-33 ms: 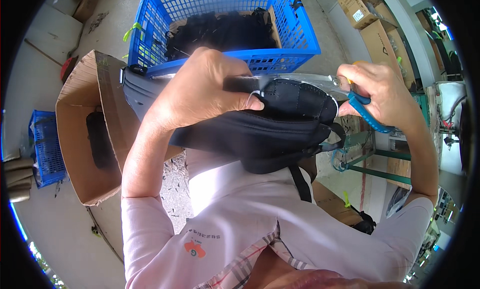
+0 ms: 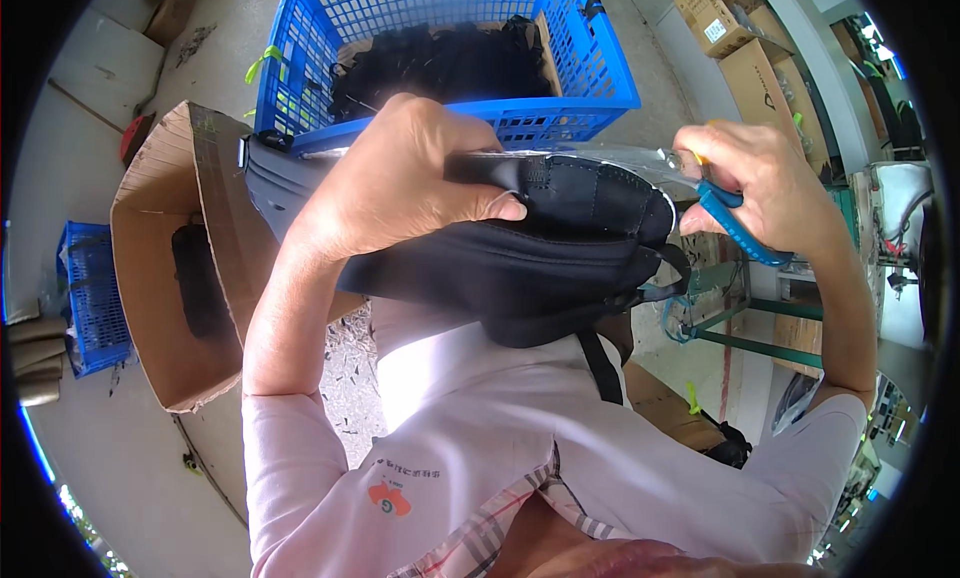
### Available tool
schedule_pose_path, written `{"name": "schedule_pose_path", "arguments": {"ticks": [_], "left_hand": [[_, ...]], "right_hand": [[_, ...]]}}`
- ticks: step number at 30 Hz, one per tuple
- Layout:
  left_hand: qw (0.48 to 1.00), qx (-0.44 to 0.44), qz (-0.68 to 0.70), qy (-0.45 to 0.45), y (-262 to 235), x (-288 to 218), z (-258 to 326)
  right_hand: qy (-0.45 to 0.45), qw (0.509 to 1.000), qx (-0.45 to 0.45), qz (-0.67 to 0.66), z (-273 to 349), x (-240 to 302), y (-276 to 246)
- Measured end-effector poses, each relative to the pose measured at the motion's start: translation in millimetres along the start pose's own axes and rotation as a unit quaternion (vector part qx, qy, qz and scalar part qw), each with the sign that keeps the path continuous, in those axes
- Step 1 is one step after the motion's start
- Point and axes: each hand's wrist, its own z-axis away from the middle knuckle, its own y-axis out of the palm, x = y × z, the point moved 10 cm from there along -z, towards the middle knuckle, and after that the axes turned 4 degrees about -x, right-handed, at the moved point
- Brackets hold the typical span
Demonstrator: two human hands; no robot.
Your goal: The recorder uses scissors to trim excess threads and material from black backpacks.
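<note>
Open cardboard box (image 2: 165, 308) on the floor at left. Left hand (image 2: 400, 183) clamps the black bag (image 2: 540, 258), held at chest height before the blue crate (image 2: 440, 58). Right hand (image 2: 755, 188), grip closed on blue-handled scissors (image 2: 738, 228), just beside the bag's right end.

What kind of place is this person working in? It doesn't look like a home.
Probably a small factory or workshop floor. A blue plastic crate full of black goods stands ahead, an open cardboard box sits on the concrete floor, and more cartons are stacked by machinery. The left hand grips a black bag; the right hand holds a blue-handled tool.
</note>
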Motion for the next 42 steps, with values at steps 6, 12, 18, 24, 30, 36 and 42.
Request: {"name": "schedule_pose_path", "arguments": {"ticks": [6, 12, 18, 24, 30, 36, 42], "left_hand": [[1.000, 0.009, 0.001, 0.025, 5, -3, -4], [0.999, 0.009, -0.005, 0.035, 7, -3, -7], [1.000, 0.019, 0.010, 0.017, 9, -2, -8], [1.000, 0.022, 0.005, 0.010, 11, -1, -10], [0.995, 0.010, -0.044, 0.090, 11, -5, -17], [0.983, -0.030, -0.132, -0.122, -74, 103, 34], [0.950, -0.182, 0.179, -0.179, -58, 158, 58]], "right_hand": [[-0.009, 1.000, 0.009, -0.023, -2, 3, 3], [-0.029, 0.999, 0.005, -0.027, -3, 5, 1], [-0.053, 0.998, -0.012, -0.017, -1, 4, 2], [-0.014, 0.998, -0.016, -0.060, -1, -5, -6], [0.042, 0.948, -0.058, -0.311, -18, -8, 38], [0.088, 0.946, -0.059, -0.306, -5, -36, 55], [0.111, 0.946, -0.058, -0.299, 1, -36, 50]]}}
